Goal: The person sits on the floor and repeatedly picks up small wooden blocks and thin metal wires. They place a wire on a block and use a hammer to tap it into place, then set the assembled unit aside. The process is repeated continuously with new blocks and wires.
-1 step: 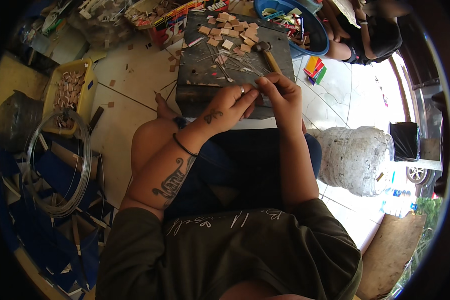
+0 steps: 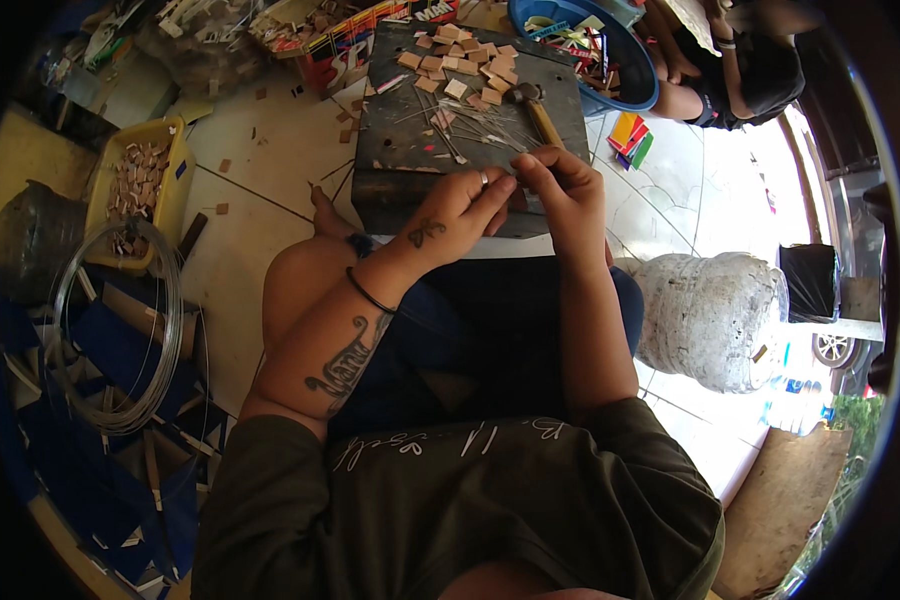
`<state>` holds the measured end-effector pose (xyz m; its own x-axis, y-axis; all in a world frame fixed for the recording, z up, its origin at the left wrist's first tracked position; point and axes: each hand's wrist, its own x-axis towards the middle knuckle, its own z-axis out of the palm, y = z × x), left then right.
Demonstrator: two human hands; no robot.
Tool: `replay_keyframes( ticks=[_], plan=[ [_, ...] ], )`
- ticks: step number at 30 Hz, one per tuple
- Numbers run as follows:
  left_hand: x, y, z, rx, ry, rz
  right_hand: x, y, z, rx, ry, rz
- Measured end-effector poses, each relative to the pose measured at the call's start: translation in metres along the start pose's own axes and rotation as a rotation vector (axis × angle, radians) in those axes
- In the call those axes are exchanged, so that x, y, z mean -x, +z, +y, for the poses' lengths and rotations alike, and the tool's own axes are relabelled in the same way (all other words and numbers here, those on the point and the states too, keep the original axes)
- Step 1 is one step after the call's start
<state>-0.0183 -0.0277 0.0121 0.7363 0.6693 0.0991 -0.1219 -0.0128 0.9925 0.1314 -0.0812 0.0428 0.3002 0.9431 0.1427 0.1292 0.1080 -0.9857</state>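
Observation:
My left hand (image 2: 467, 208) and my right hand (image 2: 564, 197) meet just above the near edge of a dark low work block (image 2: 390, 150). Thumb and fingers are pinched together on both, with the fingertips almost touching. Whatever they pinch is too small and too covered to make out. Beyond them on the block lie several thin straight wires (image 2: 470, 127), loosely strewn. Farther back is a pile of small square wooden pieces (image 2: 465, 62). A hammer (image 2: 539, 115) with a wooden handle rests at the right, close to my right hand.
A yellow tray (image 2: 181, 165) of small wooden pieces and a coil of wire (image 2: 65, 330) are at the left. A blue basin (image 2: 642, 98) stands behind the block, near a seated person (image 2: 740, 75). Coloured cards (image 2: 631, 140) and a whitish round bundle (image 2: 710, 318) lie on the right.

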Motion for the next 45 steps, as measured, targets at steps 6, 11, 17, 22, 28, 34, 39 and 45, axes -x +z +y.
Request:
replay_keyframes(
  ticks=[6,11,17,22,28,34,39,45],
  plan=[
    [0.004,-0.002,0.008,-0.038,0.053,-0.029,0.002,-0.007,-0.007,-0.052,0.055,-0.092],
    [0.006,-0.003,0.013,-0.032,0.058,-0.089,0.001,-0.011,-0.007,-0.099,0.061,-0.156],
    [0.005,-0.002,0.009,-0.04,0.106,-0.122,0.001,-0.013,-0.004,-0.165,0.077,-0.208],
    [0.001,-0.003,0.004,-0.086,0.096,-0.092,-0.002,-0.016,0.002,-0.08,0.058,-0.151],
    [-0.007,-0.011,0.0,-0.75,0.463,0.151,-0.011,-0.017,0.007,0.457,-0.263,0.09],
    [-0.006,-0.013,-0.002,-0.84,0.456,0.143,-0.007,-0.009,0.001,0.579,-0.345,0.01],
    [-0.006,-0.005,-0.007,-0.721,0.431,0.208,-0.003,-0.006,-0.01,0.58,-0.356,-0.029],
    [-0.005,-0.006,-0.011,-0.727,0.478,0.271,0.004,-0.01,-0.008,0.722,-0.374,-0.004]
  ],
)
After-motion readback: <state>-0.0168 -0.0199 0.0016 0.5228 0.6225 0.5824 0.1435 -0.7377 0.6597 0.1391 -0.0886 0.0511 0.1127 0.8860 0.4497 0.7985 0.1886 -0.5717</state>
